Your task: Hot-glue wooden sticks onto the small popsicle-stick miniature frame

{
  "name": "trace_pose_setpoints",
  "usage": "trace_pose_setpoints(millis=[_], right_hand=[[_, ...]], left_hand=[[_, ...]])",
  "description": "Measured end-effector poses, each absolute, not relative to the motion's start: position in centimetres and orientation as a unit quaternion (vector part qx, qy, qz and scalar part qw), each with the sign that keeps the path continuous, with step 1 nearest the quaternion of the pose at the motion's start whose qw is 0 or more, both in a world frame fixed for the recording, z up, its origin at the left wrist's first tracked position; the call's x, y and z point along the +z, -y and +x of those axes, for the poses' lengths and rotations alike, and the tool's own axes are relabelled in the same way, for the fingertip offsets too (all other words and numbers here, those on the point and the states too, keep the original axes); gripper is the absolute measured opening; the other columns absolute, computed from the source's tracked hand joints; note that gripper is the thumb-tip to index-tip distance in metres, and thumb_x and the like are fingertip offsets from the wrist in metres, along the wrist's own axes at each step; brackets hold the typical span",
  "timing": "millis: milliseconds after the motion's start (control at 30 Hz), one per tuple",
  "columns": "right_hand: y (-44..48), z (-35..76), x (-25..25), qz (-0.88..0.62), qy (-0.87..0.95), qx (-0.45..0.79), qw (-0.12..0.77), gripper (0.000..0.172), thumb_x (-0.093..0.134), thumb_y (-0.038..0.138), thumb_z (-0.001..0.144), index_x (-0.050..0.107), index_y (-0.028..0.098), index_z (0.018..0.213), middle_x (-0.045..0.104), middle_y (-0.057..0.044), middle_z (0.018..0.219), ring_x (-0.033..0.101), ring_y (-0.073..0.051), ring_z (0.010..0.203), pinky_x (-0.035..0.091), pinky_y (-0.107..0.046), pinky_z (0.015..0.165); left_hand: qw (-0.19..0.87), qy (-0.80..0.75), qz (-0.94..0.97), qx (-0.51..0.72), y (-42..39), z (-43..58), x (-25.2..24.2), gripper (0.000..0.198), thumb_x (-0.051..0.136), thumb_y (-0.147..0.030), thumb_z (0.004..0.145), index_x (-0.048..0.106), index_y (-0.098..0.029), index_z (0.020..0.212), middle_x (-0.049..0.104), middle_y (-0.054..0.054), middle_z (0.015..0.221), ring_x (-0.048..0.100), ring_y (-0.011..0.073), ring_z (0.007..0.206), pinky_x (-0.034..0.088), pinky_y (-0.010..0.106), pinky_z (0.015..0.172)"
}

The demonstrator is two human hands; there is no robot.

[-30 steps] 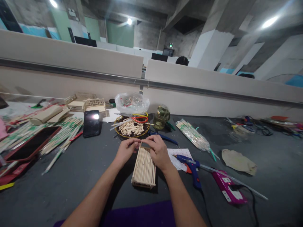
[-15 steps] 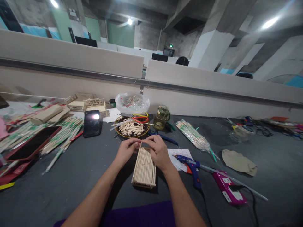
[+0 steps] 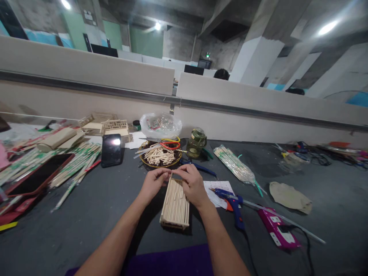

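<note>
A small slatted model made of wooden sticks point(image 3: 174, 205) rests on the dark table in front of me. At its far end a short wooden stick point(image 3: 171, 174) stands up between my fingertips. My left hand point(image 3: 153, 186) is closed in a pinch at that stick from the left side. From the right, my right hand point(image 3: 193, 184) pinches at the same stick, its curled fingers lying against the model's right edge. The fingertips partly hide the stick. Just beyond the hands is a basket point(image 3: 140, 157) holding cut stick pieces point(image 3: 159, 155) and scissors with red and yellow handles point(image 3: 172, 144).
To the right lie a blue glue gun point(image 3: 236, 203) with a long glue stick, a magenta power strip point(image 3: 278, 230), a cloth point(image 3: 290, 197) and bagged sticks point(image 3: 234, 165). A jar point(image 3: 197, 143) stands behind. On the left are phones point(image 3: 111, 150), wrapped sticks and small wooden models point(image 3: 115, 128).
</note>
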State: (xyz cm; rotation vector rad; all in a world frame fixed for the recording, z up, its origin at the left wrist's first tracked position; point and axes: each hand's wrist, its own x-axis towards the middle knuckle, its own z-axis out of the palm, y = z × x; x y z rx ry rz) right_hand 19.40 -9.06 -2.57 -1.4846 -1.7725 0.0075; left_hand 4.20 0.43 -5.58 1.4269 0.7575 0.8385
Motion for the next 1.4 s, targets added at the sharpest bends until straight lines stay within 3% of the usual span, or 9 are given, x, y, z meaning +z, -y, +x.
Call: trace_pose_setpoints(millis=[1400], right_hand=[[9.0,19.44,-2.74,-0.582,0.703,0.006,0.409,0.046,0.049,0.0,0.081,0.069,0.024,0.114,0.059,-0.006,0.098,0.05,-0.022,0.093,0.043,-0.036,0.083]], left_hand=[[0.62,-0.326,0.613,0.365,-0.41,4.27,-5.48,0.03,0.068,-0.038,0.071,0.073,-0.013,0.087,0.068,0.005,0.074,0.059,0.0158,0.065,0.05,0.026,0.056]])
